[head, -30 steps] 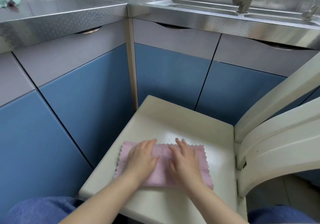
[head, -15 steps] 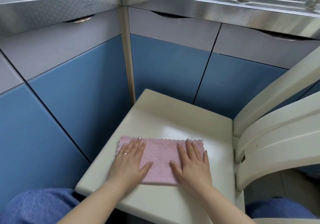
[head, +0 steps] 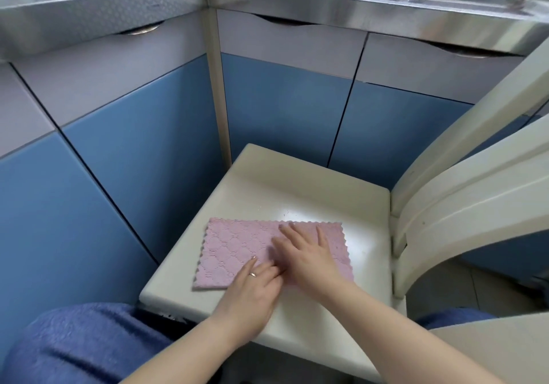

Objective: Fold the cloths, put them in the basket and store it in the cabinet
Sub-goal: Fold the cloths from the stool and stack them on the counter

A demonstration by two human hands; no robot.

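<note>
Pink cloth (head: pixel 237 250) lies flat on the seat of a cream chair (head: pixel 297 187), already doubled into a rectangle with its scalloped edges roughly aligned. Nearest the camera, the left hand (head: pixel 252 291) comes in low over the seat's front part, its fingers reaching onto the cloth's near edge at the middle; whether they lie flat or have begun to pinch that edge I cannot tell, since they run under the other hand. Just beyond, the right hand (head: pixel 309 253) rests on the cloth's right half with fingers straight and spread, pressing down and gripping nothing.

This looks like the folding step, midway: one fold made and smoothed, a second likely due. The next move probably calls for one hand to pin the centre while the other lifts a short end and carries it across to meet the opposite end.

Farther off stand blue cabinet doors (head: pixel 282 110), shut, beneath a steel counter (head: pixel 104 0). No basket is in view.
</note>
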